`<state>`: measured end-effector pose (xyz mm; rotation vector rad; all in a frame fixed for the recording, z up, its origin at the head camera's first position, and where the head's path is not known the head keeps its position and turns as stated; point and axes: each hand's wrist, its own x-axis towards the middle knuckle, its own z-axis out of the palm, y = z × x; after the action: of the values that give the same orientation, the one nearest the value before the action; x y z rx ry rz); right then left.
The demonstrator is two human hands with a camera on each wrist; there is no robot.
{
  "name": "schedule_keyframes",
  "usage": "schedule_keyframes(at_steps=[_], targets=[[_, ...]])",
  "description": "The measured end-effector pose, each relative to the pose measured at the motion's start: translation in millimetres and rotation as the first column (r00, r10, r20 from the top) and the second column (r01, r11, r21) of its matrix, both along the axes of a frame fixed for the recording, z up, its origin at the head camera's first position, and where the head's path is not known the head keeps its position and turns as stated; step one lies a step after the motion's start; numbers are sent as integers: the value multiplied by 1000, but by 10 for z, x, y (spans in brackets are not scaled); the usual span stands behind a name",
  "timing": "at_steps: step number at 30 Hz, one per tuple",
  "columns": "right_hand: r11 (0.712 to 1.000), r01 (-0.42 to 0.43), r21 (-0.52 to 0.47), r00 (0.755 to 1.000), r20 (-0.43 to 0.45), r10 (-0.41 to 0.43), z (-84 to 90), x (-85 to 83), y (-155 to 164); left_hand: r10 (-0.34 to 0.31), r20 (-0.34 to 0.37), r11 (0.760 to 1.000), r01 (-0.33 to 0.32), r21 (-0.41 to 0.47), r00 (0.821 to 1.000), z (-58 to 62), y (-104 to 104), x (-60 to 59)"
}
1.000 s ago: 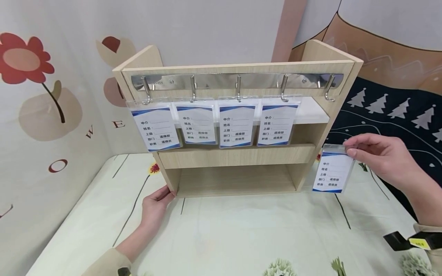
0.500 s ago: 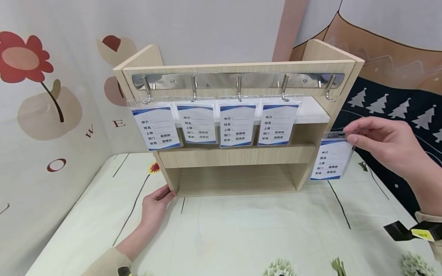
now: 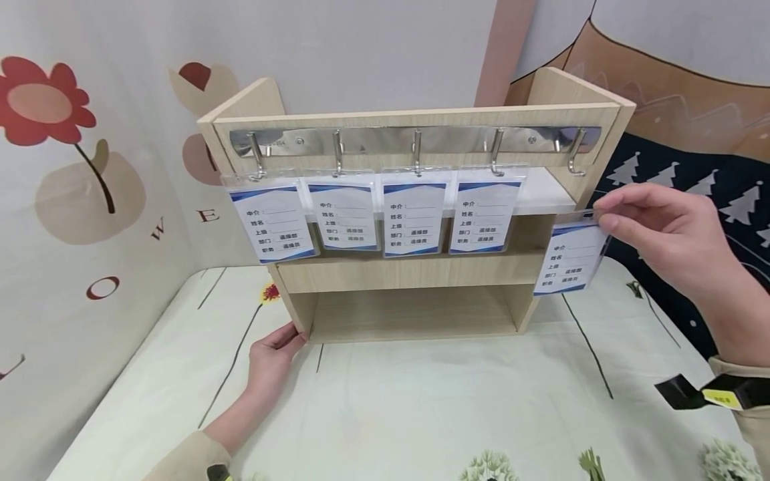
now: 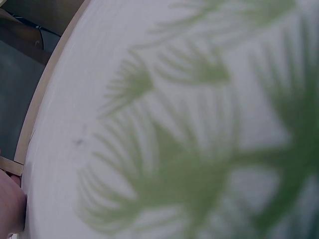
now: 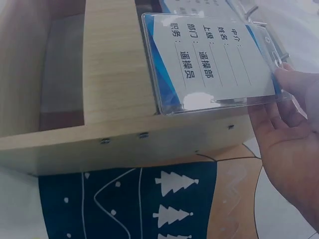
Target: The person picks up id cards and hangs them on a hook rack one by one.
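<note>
My right hand pinches a badge holder by its top right corner, at the right side of the wooden shelf. In the right wrist view the badge is clear plastic round a white card with blue corners and printed text. Above it, the rightmost hook on the metal rail is bare. Badges hang from the other hooks, among them the leftmost badge and another badge. My left hand holds the shelf's lower left corner, fingertips partly hidden behind it.
The shelf stands on a table with a pale flowered cloth. A white curtain with printed flowers hangs behind and to the left. Dark fabric with white tree shapes is at the right.
My right hand has raised the badge and moved it slightly left, so it now overlaps the shelf's right side. My left hand stays at the corner.
</note>
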<state>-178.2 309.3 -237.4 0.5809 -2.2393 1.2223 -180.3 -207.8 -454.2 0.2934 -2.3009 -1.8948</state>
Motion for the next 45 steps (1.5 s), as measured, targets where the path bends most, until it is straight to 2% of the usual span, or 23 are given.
schedule_keyframes(at_steps=[6,10,13,15,18,22,25,27,30,32,36,45], targets=[[999,-50,-5,998,-47,49,78,-3,-72,5,-1,1000,-5,-8,1000,7,-3,0],[1000,-24,0,995,-93,24,138,9,-128,-3,4,1000,3,-3,1000,1,-1,2],[1000,-11,-27,994,-109,8,176,0,-167,-2,6,1000,2,-2,1000,-3,1,6],[997,-38,-74,992,-122,28,196,-19,-187,0,3,1000,0,1,1000,-5,3,6],[980,-117,-160,982,-165,90,210,-47,-205,3,1,1000,-3,2,1000,-7,5,5],[965,-166,-204,966,-229,117,217,-78,-213,2,1,1000,-2,-1,1000,-11,6,2],[946,-201,-254,964,-223,145,216,-94,-207,3,-2,1000,-3,0,1000,-16,7,-3],[917,-251,-309,958,-212,191,212,-100,-205,4,-5,1000,-4,4,1000,-23,3,-8],[910,-259,-322,958,-205,200,208,-94,-218,2,-4,1000,-2,12,1000,-35,-6,-17],[915,-245,-320,961,-202,187,206,-93,-227,1,-6,1000,-1,14,1000,-39,-9,-20],[907,-233,-350,968,-175,182,201,-104,-228,3,-10,1000,-3,15,1000,-41,-8,-21],[955,-59,-290,993,-118,26,234,-70,-284,-4,-2,1000,4,13,1000,-32,-15,-18]])
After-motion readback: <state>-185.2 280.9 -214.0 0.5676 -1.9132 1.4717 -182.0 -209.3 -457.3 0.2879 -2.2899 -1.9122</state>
